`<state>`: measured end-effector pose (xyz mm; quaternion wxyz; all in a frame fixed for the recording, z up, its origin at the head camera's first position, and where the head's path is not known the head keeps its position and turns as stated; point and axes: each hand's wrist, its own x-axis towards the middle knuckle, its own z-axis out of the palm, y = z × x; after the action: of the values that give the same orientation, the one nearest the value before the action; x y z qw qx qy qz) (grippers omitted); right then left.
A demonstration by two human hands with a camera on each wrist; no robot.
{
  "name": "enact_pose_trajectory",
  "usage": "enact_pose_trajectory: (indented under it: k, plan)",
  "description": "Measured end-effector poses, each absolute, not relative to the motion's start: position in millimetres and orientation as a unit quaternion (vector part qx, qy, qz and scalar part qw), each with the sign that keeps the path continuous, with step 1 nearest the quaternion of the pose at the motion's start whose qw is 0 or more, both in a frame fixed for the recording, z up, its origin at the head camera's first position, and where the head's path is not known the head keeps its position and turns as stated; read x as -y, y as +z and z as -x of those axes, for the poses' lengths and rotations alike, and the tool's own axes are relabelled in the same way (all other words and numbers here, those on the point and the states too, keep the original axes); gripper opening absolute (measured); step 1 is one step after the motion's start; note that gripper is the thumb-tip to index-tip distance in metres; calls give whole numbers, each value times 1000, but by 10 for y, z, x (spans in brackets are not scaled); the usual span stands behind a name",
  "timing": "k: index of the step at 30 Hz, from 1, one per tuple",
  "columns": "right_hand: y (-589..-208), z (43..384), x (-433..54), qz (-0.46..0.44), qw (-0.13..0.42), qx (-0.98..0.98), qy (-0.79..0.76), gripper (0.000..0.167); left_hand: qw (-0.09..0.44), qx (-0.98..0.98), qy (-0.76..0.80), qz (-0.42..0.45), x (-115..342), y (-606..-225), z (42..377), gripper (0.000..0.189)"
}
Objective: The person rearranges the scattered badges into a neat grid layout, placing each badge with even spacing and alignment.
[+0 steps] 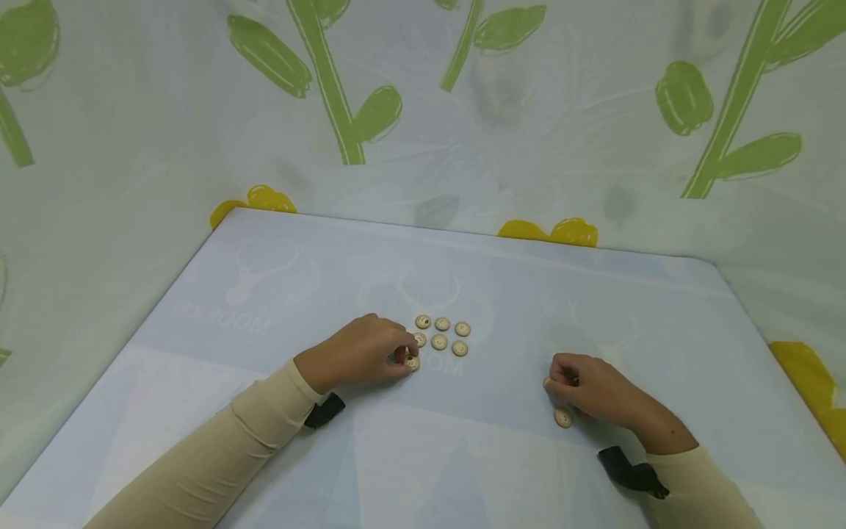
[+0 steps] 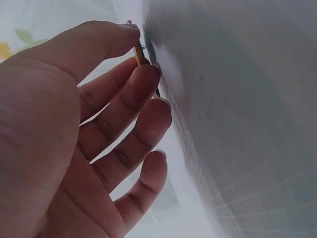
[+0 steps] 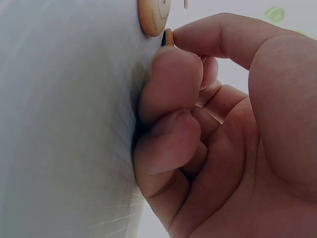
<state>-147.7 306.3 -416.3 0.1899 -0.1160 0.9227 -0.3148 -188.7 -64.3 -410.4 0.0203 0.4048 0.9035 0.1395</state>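
Observation:
Several round wooden buttons (image 1: 439, 342) lie in short rows near the middle of the table. At the near left of this group, my left hand (image 1: 360, 354) pinches a wooden button (image 1: 413, 363) between thumb and fingers. The left wrist view shows that button (image 2: 138, 52) edge-on at the fingertips, close to the tabletop. Farther right, my right hand (image 1: 591, 388) pinches another wooden button (image 1: 547, 383), mostly hidden by the fingers. In the right wrist view its edge (image 3: 169, 37) shows at the thumb tip. A loose wooden button (image 1: 562, 418) lies just below the right hand.
A pale blue and white cloth with faint deer-head prints covers the table (image 1: 463, 455). Behind it hangs a whitish curtain (image 1: 562, 147) with green leaf and yellow flower patterns. Black straps (image 1: 633, 474) are around both wrists.

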Motion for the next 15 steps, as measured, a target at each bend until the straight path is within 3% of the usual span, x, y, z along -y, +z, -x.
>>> enact_pose_trajectory:
  k: [15]
  plan:
    - [-4173,1480,-3071,112,199,-920,-318,27,19,-906,138,-399,648,-4100,1872,10]
